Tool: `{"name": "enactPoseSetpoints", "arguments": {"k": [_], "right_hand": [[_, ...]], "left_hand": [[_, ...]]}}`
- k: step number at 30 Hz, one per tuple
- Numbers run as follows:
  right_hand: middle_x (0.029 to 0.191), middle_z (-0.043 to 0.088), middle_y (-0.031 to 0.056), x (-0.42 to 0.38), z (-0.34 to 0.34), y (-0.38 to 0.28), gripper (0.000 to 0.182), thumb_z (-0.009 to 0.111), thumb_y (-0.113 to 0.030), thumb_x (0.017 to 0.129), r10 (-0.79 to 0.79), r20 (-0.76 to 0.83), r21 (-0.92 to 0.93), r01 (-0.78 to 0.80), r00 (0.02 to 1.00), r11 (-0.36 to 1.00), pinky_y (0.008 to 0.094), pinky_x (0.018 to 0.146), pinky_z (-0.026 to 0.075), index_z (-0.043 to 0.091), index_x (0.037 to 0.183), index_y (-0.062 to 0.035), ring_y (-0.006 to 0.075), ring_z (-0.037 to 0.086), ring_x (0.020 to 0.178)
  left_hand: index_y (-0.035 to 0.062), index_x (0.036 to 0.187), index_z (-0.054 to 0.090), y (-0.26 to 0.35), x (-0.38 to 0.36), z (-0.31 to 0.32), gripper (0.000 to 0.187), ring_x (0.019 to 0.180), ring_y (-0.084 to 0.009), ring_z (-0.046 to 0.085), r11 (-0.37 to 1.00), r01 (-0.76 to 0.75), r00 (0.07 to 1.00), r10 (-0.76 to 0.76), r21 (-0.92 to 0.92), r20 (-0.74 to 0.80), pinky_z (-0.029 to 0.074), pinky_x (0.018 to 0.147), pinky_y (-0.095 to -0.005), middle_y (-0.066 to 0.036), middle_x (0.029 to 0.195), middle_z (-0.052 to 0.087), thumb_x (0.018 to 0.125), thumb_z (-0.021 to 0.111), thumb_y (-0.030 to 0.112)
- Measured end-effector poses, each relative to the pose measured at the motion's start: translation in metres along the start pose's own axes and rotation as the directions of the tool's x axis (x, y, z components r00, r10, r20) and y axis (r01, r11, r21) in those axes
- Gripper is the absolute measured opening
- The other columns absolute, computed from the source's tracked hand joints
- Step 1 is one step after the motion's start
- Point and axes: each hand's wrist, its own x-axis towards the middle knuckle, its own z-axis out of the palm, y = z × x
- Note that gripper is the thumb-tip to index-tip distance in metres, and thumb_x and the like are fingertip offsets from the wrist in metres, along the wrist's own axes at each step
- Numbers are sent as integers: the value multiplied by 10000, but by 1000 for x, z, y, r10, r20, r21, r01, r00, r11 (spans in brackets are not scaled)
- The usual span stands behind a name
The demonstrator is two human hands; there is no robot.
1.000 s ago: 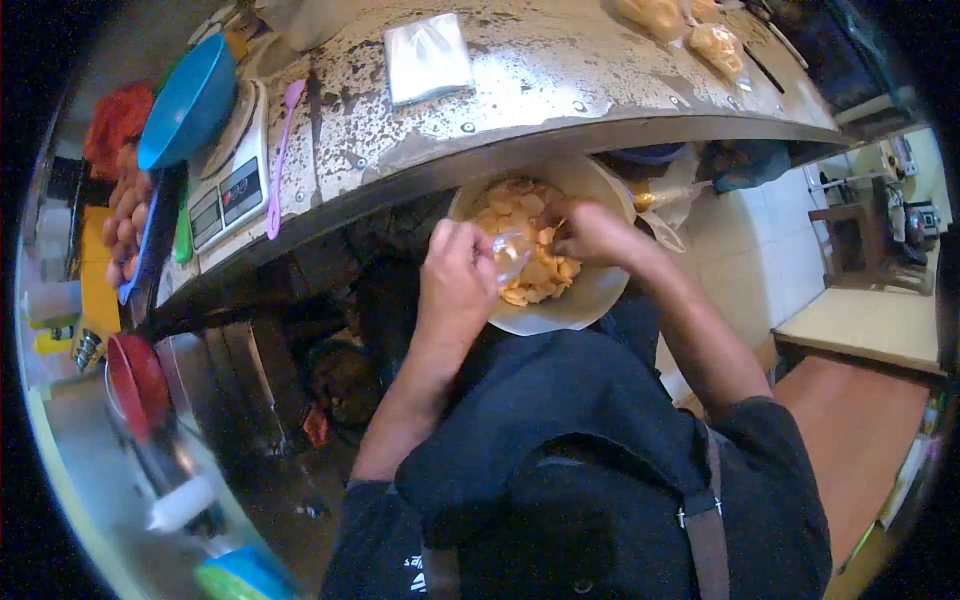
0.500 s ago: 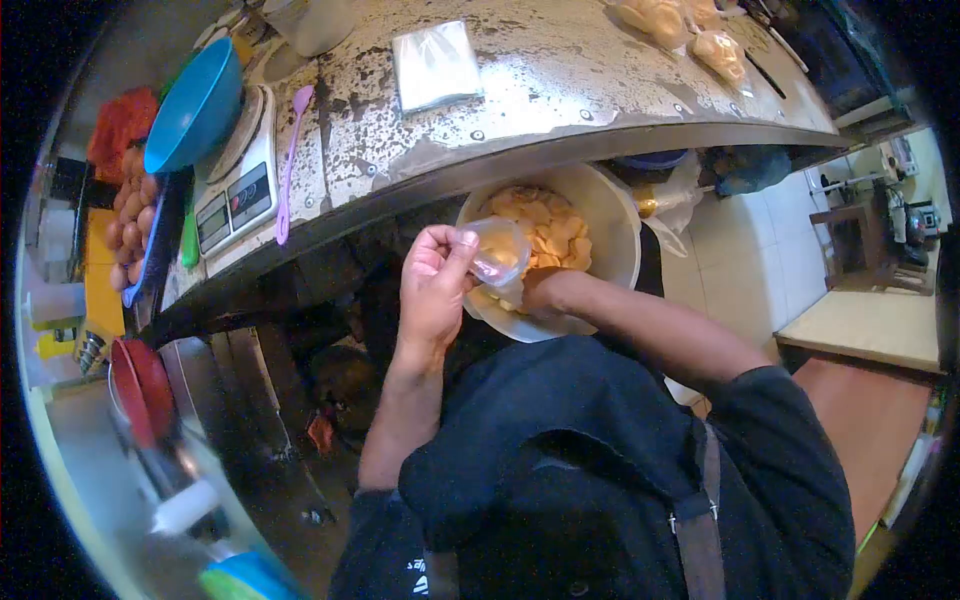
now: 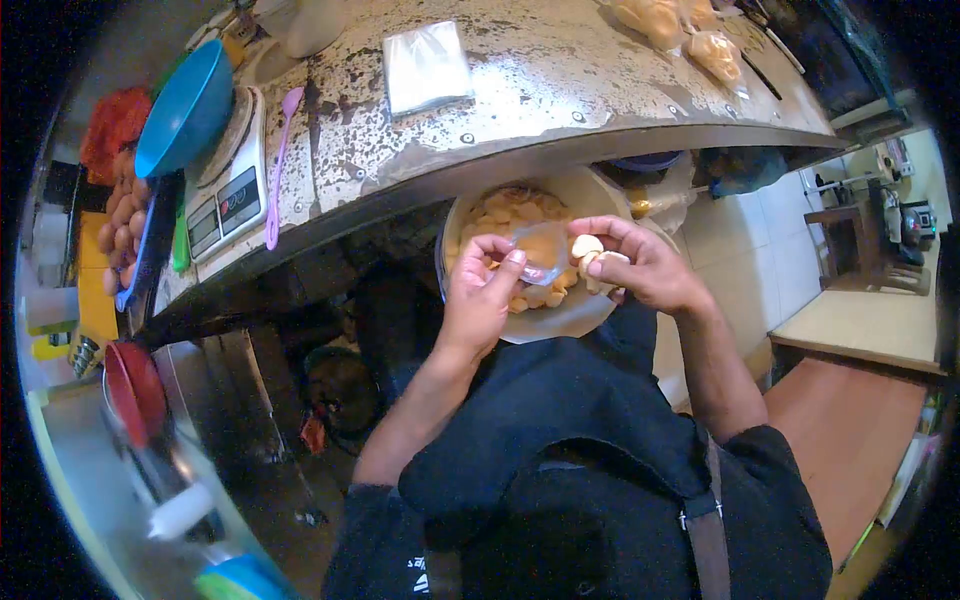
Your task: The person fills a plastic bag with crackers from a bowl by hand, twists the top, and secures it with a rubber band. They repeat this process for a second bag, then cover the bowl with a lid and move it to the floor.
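Now, taking the big pale bowl (image 3: 600,310) of yellow crackers (image 3: 505,212) on the person's lap as the landmark, the things to its left on the worn tabletop (image 3: 540,70) lie as they did half a second ago: a blue bowl (image 3: 183,108) on a digital scale (image 3: 225,185), a purple spoon (image 3: 278,165) just beside the scale, and a flat stack of clear bags (image 3: 427,65) up and to the left of the pale bowl. What has changed is over the bowl itself. The left hand (image 3: 482,300), which half a second ago held the small clear bag (image 3: 540,252) raised to the bowl's left edge, has come back over the crackers, its grip pinching the bag's rim between thumb and forefinger so the mouth stands open. The right hand (image 3: 640,268), which was down under the bag, has come up to the right of it, its grip pressed around a couple of pale crackers at the fingertips (image 3: 588,246), right at the bag's mouth. I judge that another small load is going in, so the bag is only partly filled. Above and right of the bowl, filled bags (image 3: 715,45) lie on the tabletop.
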Motion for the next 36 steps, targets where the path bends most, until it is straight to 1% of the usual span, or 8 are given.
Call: {"name": "enactPoseSetpoints", "arguments": {"k": [3, 5, 8, 12, 17, 21, 26, 36], "right_hand": [[1073, 594, 18, 4, 6, -6, 500, 627, -123, 906, -76, 23, -118, 78, 997, 990, 216, 649, 489, 437, 1363, -56, 75, 574, 856], [1126, 590, 46, 8, 12, -8, 521, 645, -82, 883, -287, 29, -430, 271, 957, 861, 257, 773, 506, 448, 1364, -46, 108, 568, 945], [1190, 576, 65, 4, 19, -20, 533, 660, -36, 848, -266, -6, -506, 227, 964, 832, 300, 863, 495, 470, 1347, -39, 146, 557, 1026], [1178, 598, 70, 5, 19, -16, 533, 669, -25, 821, -341, -12, -476, 295, 940, 828, 306, 852, 496, 496, 1325, -43, 162, 576, 1032], [1080, 648, 92, 2, 21, -26, 504, 683, -43, 804, -349, 7, -619, 278, 937, 735, 307, 858, 495, 530, 1284, -40, 173, 609, 1029], [1114, 630, 92, 4, 26, -30, 488, 673, -43, 824, -395, 59, -635, 339, 917, 694, 285, 786, 518, 521, 1288, -37, 157, 605, 995], [1112, 587, 62, 13, 26, -24, 349, 647, -54, 877, -362, -134, -329, 303, 923, 894, 216, 639, 521, 537, 1204, -11, 93, 580, 863], [1085, 563, 44, 28, 23, -9, 254, 567, -76, 944, -289, -184, -271, 234, 939, 934, 276, 791, 539, 521, 1185, -12, 108, 569, 959]], "left_hand": [[55, 1041, 464, -8, -3, 8, 131, 798, -131, 617, 985, 75, 997, -71, -155, 28, 543, 720, -277, -75, 903, 599, 950, 556, 73], [59, 1039, 461, -10, -6, 8, 121, 798, -133, 618, 981, 102, 995, -98, -166, 29, 540, 712, -273, -78, 905, 599, 957, 547, 79], [71, 1038, 457, -12, -6, 5, 97, 812, -143, 620, 977, 129, 992, -126, -170, 25, 538, 707, -289, -82, 908, 599, 973, 522, 100], [88, 1036, 458, -14, -5, 3, 80, 832, -161, 621, 947, 167, 986, -162, -275, 40, 543, 732, -342, -72, 949, 590, 977, 511, 100], [106, 1042, 459, -16, -6, 5, 80, 883, -176, 612, 924, 193, 981, -189, -331, 43, 555, 772, -390, -62, 998, 575, 979, 509, 111], [107, 1044, 456, -11, -8, 5, 84, 903, -188, 608, 916, 210, 978, -201, -343, 62, 556, 803, -418, -64, 999, 574, 979, 509, 114], [103, 1042, 455, -11, -7, 3, 82, 900, -211, 617, 907, 233, 972, -226, -350, 61, 551, 811, -437, -75, 1003, 578, 980, 506, 119], [100, 1039, 445, -9, -7, 7, 89, 948, -261, 633, 885, 242, 969, -238, -399, 59, 547, 836, -467, -105, 1010, 580, 980, 505, 125]]}}
